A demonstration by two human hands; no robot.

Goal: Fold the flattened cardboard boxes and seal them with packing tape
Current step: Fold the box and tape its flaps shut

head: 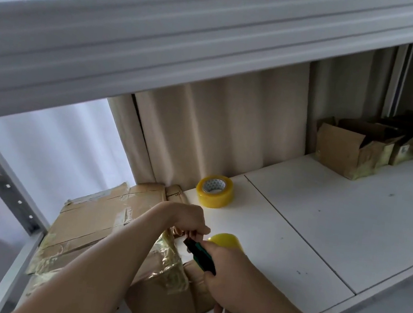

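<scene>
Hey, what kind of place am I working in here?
Probably a storeroom or small packing area: white metal shelving, worn cardboard boxes lined along it, and rolls of yellow packing tape beside the taped box being handled.

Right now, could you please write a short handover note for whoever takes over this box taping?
Left hand pinches the tape end over the cardboard box.
Right hand grips a green cutter, its tip at the tape.
One tape roll lies just behind the hands; a spare roll stands further back on the shelf.
Done: box folded, partly taped.
Left: cut the tape and press it down. Open boxes wait at far right.
</scene>
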